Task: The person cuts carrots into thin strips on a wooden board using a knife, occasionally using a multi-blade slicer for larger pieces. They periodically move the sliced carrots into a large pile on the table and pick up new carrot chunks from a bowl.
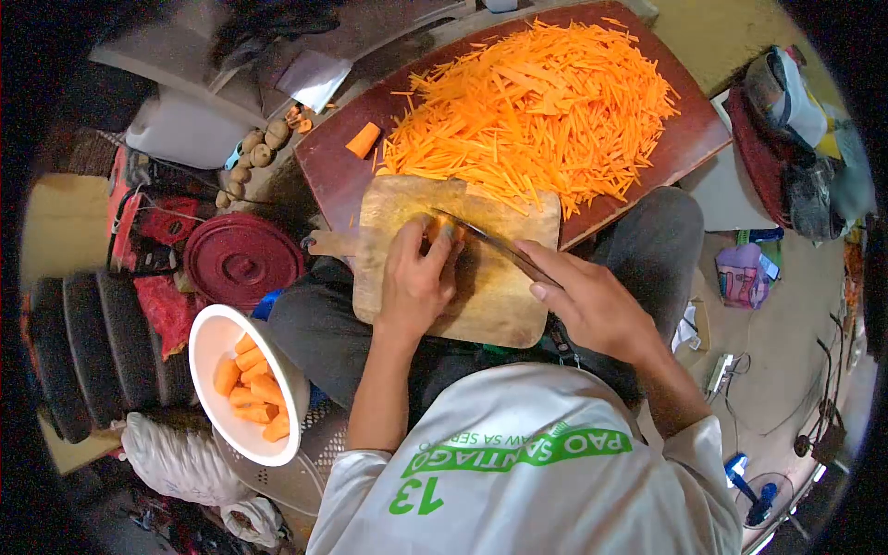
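A worn wooden cutting board [499,310] rests on my lap, its short handle pointing left. My left hand [416,282] is closed with bent fingertips around a carrot piece [444,225] near the board's top edge; the fingers partly hide it. In my right hand [592,305] is a kitchen knife [495,242], its blade angled up and left with the tip end against the carrot by my left fingers. Just beyond the board, a large heap of carrot strips [546,102] covers much of a reddish-brown tabletop [324,153]. One carrot chunk [363,140] lies left of the heap.
At my left stands a white bowl [199,361] with several peeled carrot chunks [250,379]. Behind it are a dark red lid [242,261] and several potato-like round things [264,148]. To the right, a purple basket [743,277] and cables [740,370] lie on the floor.
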Tool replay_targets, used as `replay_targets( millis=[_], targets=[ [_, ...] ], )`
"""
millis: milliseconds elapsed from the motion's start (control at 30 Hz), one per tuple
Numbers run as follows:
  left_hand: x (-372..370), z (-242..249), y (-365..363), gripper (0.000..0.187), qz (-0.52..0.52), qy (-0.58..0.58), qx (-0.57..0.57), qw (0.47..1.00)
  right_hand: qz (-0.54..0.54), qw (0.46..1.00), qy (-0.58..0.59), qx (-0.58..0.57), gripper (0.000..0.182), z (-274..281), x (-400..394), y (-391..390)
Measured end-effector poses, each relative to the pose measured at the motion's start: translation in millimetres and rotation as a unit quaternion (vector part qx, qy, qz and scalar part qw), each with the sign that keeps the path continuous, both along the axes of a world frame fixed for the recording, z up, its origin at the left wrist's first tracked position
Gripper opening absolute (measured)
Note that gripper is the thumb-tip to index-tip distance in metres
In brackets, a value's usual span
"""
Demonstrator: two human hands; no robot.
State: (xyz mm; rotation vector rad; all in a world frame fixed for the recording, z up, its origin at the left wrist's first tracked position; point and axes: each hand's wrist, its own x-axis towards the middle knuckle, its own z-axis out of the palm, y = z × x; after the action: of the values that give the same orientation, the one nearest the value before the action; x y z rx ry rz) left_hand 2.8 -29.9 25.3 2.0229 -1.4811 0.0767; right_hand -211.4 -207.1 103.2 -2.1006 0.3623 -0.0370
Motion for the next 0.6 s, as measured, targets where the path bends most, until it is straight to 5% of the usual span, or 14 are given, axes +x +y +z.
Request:
replay_targets(
  millis=[233,333,600],
  targets=[
    [-8.4,16.6,-0.6,0.071,-0.001,-0.014,0.041,0.999,0.058,0.995,0.047,-0.071,0.058,21.0,-3.7,0.9],
    [-8.2,12.1,3.5,0.077,0.016,0.035,0.111,0.993,0.049,0.992,0.102,-0.058,0.060,28.3,-0.2,1.2],
    [-4.3,7.4,0.2,0.073,-0.005,0.021,0.064,0.998,0.035,0.995,0.068,0.068,0.056,11.0,13.9,-6.6]
  ],
)
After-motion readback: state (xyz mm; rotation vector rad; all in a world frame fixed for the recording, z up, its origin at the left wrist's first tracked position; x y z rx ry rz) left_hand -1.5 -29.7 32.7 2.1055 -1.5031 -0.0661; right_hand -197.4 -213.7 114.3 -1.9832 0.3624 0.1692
